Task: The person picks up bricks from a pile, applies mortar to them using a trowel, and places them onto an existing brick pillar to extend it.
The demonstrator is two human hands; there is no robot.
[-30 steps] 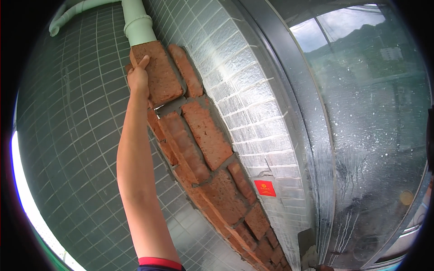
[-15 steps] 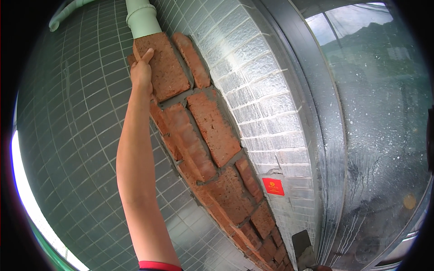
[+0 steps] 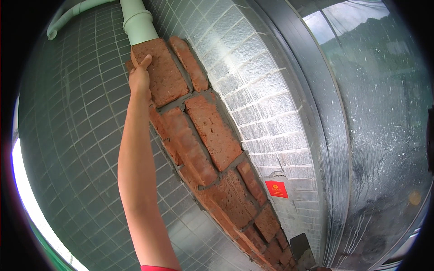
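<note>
My left hand (image 3: 140, 80) grips the left edge of the top red brick (image 3: 165, 74), its thumb laid over the brick's face and its other fingers mostly hidden behind. That brick sits on grey mortar atop a narrow column of red bricks (image 3: 213, 131), right below a pale pipe (image 3: 139, 25). A slimmer brick (image 3: 190, 63) stands beside it on the right. At the lower edge a trowel's dark blade (image 3: 301, 247) shows, with grey mortar smeared on it. The trowel's grip is mostly cut off, and I cannot make out my right hand.
Dark tiled wall (image 3: 77, 113) runs along the left of the column; a shiny, light-tiled strip (image 3: 260, 99) borders it on the right. A red square card (image 3: 276, 189) is on that strip. Further right stands a splashed glass pane (image 3: 379, 126) in a metal frame.
The view has shifted slightly, so the column and pipe sit a little lower. My left hand keeps its hold on the top brick. The trowel has shifted only slightly.
</note>
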